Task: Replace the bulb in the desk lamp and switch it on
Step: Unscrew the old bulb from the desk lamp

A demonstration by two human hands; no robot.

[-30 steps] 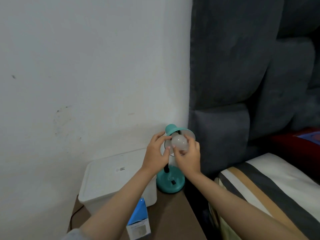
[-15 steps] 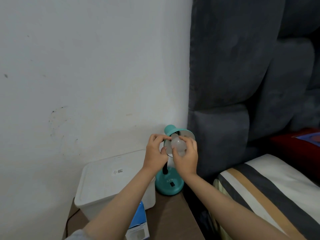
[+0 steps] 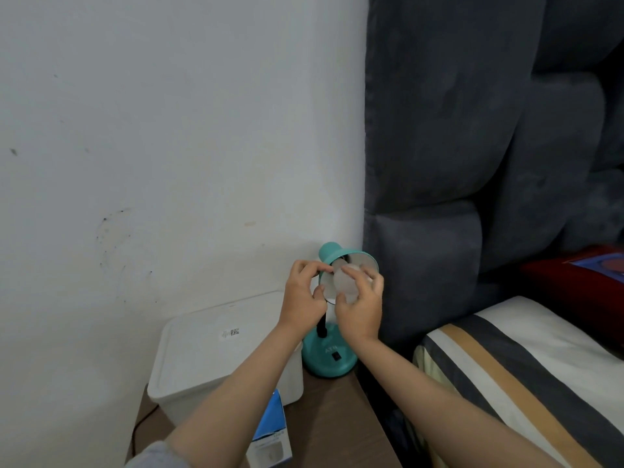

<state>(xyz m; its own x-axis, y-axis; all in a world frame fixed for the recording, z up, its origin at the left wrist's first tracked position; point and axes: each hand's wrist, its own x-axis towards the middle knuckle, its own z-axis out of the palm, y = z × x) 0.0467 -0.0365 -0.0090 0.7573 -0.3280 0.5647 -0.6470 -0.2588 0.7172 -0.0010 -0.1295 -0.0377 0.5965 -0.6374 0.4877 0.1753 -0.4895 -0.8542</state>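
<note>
A small teal desk lamp (image 3: 329, 361) stands on a brown bedside table, with a black switch (image 3: 335, 356) on its round base. Its teal shade (image 3: 332, 253) tilts toward me. My left hand (image 3: 302, 298) grips the shade's left rim. My right hand (image 3: 361, 307) wraps its fingers around a white frosted bulb (image 3: 344, 284) that sits in the shade's mouth. The socket and the bulb's base are hidden behind the bulb and my fingers.
A white lidded plastic box (image 3: 216, 352) stands left of the lamp on the table (image 3: 341, 410). A blue and white bulb carton (image 3: 271, 437) lies at the table's front. White wall behind, grey padded headboard (image 3: 439, 197) and a striped bed (image 3: 526, 373) to the right.
The bulb has gone from in front of the shade deeper into its mouth. My right fingers have shifted around it, and my left hand keeps hold of the shade.
</note>
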